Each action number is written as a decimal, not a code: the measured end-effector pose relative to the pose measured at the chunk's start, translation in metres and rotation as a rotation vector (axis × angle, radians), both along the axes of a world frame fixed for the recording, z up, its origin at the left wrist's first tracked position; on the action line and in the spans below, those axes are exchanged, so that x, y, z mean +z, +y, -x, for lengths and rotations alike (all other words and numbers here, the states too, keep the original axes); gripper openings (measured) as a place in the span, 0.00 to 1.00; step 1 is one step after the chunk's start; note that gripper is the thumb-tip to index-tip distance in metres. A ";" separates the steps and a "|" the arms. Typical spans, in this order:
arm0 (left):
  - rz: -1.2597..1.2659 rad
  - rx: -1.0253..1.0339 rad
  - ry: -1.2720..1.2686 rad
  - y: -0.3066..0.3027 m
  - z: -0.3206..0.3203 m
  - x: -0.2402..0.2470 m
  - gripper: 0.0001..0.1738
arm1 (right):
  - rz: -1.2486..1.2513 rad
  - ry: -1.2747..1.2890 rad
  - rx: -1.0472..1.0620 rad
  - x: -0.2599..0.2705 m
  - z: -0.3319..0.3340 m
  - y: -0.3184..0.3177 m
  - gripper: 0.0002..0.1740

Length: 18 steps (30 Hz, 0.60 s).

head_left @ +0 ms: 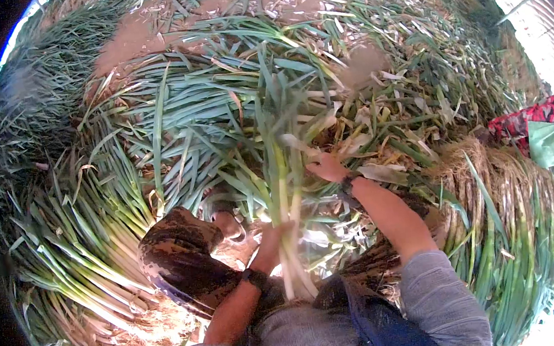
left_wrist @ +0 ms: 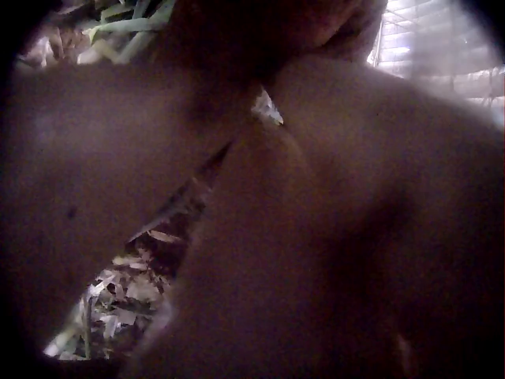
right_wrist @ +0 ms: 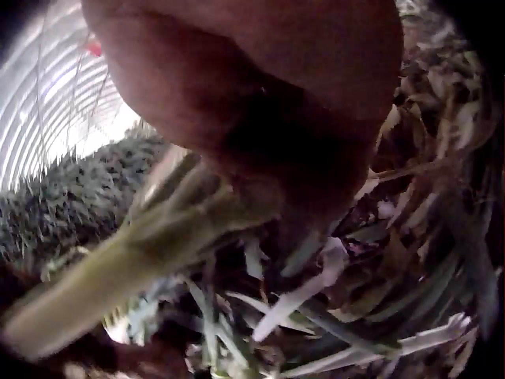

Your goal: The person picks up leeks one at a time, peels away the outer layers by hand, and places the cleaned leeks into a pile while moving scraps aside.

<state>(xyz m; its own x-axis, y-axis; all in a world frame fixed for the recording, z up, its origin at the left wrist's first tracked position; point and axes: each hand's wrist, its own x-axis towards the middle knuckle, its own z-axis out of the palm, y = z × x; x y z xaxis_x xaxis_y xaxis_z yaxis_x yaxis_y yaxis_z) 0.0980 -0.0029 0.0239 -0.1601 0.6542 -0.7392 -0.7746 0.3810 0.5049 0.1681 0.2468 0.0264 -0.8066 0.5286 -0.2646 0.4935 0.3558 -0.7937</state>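
In the head view my left hand (head_left: pixel 271 245) grips a few long green onions (head_left: pixel 285 202) upright before my body, white ends down by my lap and green leaves away from me. My right hand (head_left: pixel 328 167) is just right of their stalks, fingers curled, pinching a pale, blurred strip of outer leaf (head_left: pixel 297 144). The right wrist view has that hand (right_wrist: pixel 260 103) large and dark, with a green onion stalk (right_wrist: pixel 102 284) running up to it. Skin of the left hand (left_wrist: pixel 268 260) fills most of the left wrist view, hiding its grip there.
A heap of green onions (head_left: pixel 197 107) lies ahead. More onions (head_left: pixel 111 249) lie at left, roots toward me. At right stands a stack with roots on top (head_left: pixel 498 185). Peeled leaves (head_left: pixel 411 113) litter the ground. A red patterned item (head_left: pixel 519 124) is at far right.
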 end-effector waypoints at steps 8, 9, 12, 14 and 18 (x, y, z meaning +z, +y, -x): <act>-0.086 -0.025 -0.048 -0.003 -0.003 -0.025 0.20 | 0.126 0.504 -0.933 0.035 -0.090 0.123 0.17; -0.082 -0.024 -0.068 -0.003 -0.002 -0.024 0.20 | 0.116 0.507 -0.935 0.051 -0.098 0.128 0.17; -0.033 -0.033 -0.080 0.004 -0.005 -0.016 0.20 | -0.213 0.153 -0.673 0.081 -0.108 0.132 0.29; -0.040 -0.020 -0.103 0.003 -0.009 -0.035 0.21 | -0.170 0.027 -0.398 0.037 -0.090 0.124 0.40; -0.082 -0.029 -0.006 0.002 -0.006 -0.001 0.20 | -0.121 -0.092 -0.256 0.021 -0.003 0.046 0.41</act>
